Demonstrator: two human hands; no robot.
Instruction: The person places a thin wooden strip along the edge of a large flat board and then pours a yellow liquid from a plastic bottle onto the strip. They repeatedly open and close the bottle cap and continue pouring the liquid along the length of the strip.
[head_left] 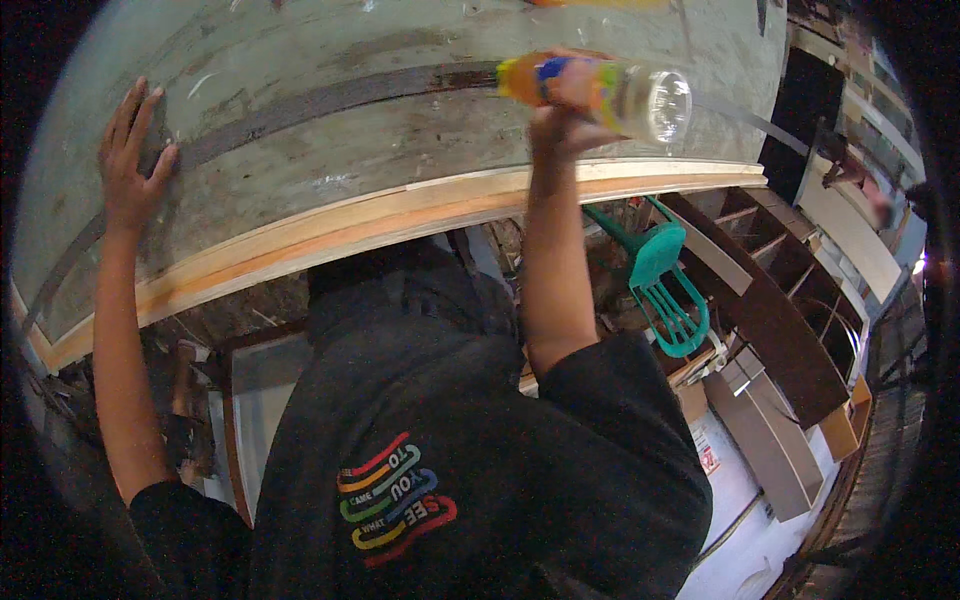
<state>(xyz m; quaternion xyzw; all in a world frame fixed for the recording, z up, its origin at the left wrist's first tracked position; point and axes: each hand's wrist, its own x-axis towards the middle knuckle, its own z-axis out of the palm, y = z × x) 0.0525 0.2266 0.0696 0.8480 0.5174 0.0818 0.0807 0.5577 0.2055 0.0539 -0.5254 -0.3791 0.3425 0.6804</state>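
Observation:
My left hand (132,165) lies with fingers spread on the worn grey-green tabletop (330,150), near its left side. My right hand (572,98) is wrapped round a clear plastic bottle (645,102) with a yellow, orange and blue label. The bottle is tilted nearly level above the table, its yellow end to the left and its clear round end to the right. Motion blurs both the bottle and the fingers on it. A dark strip (330,108) runs across the tabletop under the bottle.
Pale wooden trim (350,220) lines the table's near edge, close to my body. A green plastic chair (660,255) and a dark brown shelf unit (770,310) stand at the right. An orange item (600,3) shows at the top edge. Part of another person (185,380) appears lower left.

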